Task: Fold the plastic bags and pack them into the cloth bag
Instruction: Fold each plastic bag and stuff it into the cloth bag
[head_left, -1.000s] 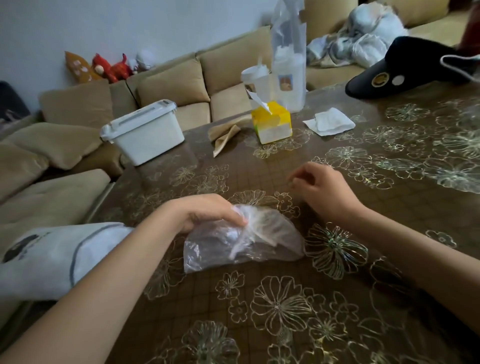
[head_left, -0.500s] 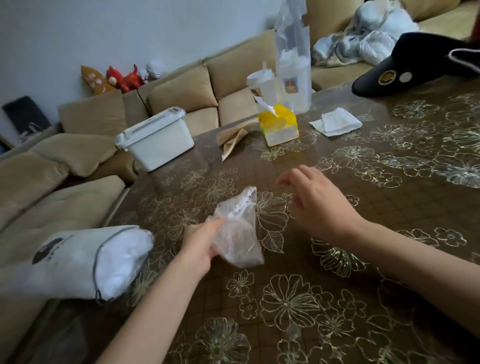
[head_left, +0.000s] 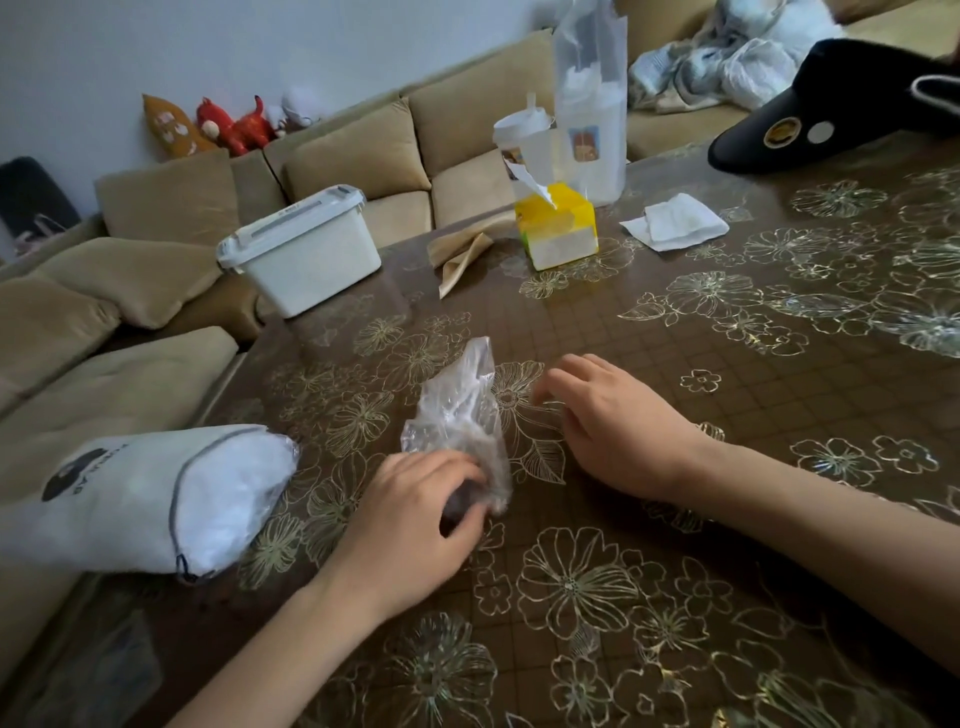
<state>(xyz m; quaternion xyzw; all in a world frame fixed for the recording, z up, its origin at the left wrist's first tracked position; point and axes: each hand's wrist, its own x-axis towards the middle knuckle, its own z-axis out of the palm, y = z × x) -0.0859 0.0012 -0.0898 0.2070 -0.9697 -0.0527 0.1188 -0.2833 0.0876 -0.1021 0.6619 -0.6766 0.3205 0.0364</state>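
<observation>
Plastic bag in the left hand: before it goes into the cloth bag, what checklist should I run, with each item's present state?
1. Left hand grips the plastic bag: ok, fingers curl round its near end.
2. Plastic bag folded compact: not ok, its far end sticks up loose and crinkled.
3. Right hand free to help: ok, open beside the bag, holding nothing.
4. Cloth bag close by: ok, it lies at the left edge of the table, near the left hand.
5. Cloth bag's mouth open: cannot tell from this view.
</observation>
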